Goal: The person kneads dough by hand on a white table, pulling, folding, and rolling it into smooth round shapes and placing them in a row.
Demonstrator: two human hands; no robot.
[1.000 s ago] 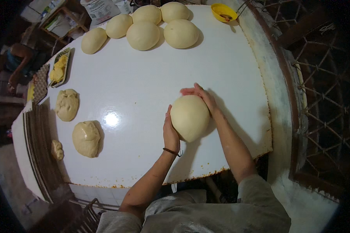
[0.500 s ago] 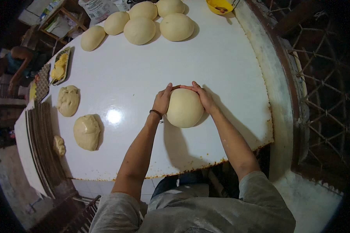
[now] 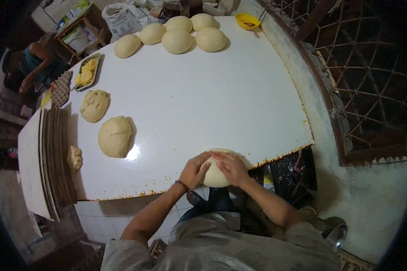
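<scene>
A large, smooth, pale dough ball (image 3: 214, 176) lies at the near edge of the white table (image 3: 203, 104). My left hand (image 3: 194, 170) presses against its left side, and my right hand (image 3: 232, 167) curves over its upper right side. The fingers of both hands come close together on top of the dough. To the left sit two rougher dough lumps, the nearer (image 3: 115, 137) and the farther (image 3: 95, 106). A small scrap of dough (image 3: 75, 158) rests beside the boards.
Several rounded dough balls (image 3: 177, 40) stand along the far side, with a yellow bowl (image 3: 247, 21) to their right. A stack of boards (image 3: 59, 156), an egg tray (image 3: 61, 90) and a tray of yellow fat-like food (image 3: 87, 72) line the left. Another person (image 3: 38, 58) is beyond.
Both hands have drawn the dough ball toward me, from the table's middle right to its near edge. My fingers have shifted from its far side onto its top. The view has moved slightly.
</scene>
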